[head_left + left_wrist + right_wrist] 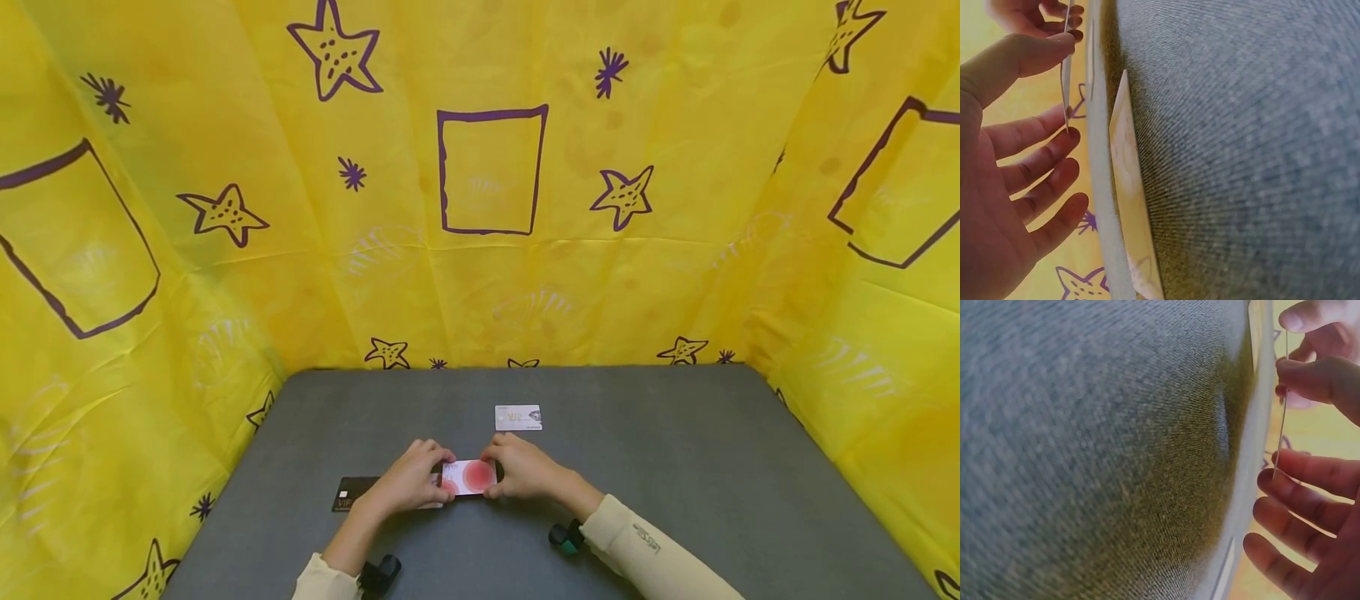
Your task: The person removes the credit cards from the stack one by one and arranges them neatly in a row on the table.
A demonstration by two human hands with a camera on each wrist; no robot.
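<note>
Both hands hold a white card with pink-red circles [478,477] between them, raised above the table. The left hand [411,479] pinches its left end between thumb and fingers. At the opposite end, the right hand [528,468] pinches it in the same manner. Seen edge-on, the card [1066,81] is a thin strip in the left wrist view, with the left hand's [1016,156] lower fingers spread loosely. The right wrist view also shows the card [1282,425] edge-on, by the right hand [1316,500]. A black VIP card [345,495] lies partly hidden behind the left hand.
A white VIP card [518,417] lies beyond the hands on the grey table [637,433]. Another card surface [1132,187] lies flat on the table near the left hand. Yellow patterned cloth [480,292] encloses the back and sides. Dark wrist devices [566,538] sit below the wrists.
</note>
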